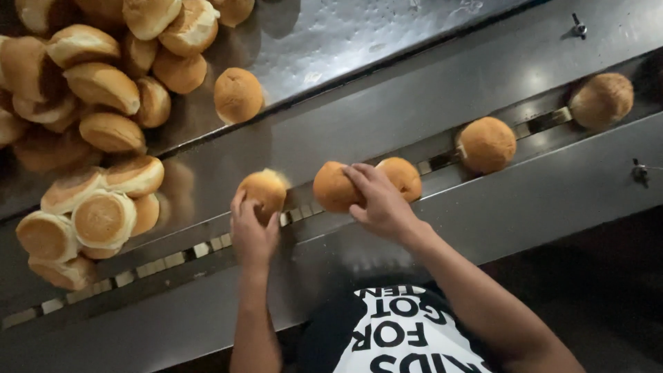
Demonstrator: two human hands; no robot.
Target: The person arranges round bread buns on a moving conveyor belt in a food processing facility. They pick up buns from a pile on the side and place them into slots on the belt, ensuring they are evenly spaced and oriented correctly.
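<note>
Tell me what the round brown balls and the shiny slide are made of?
The round things look like bread rolls: the roll under the left hand is one, with a matte golden-brown crust, and split ones in the pile show pale crumb. The right hand touches another roll. The slide seems to be stainless steel: grey, smooth, with bright reflections.
</note>
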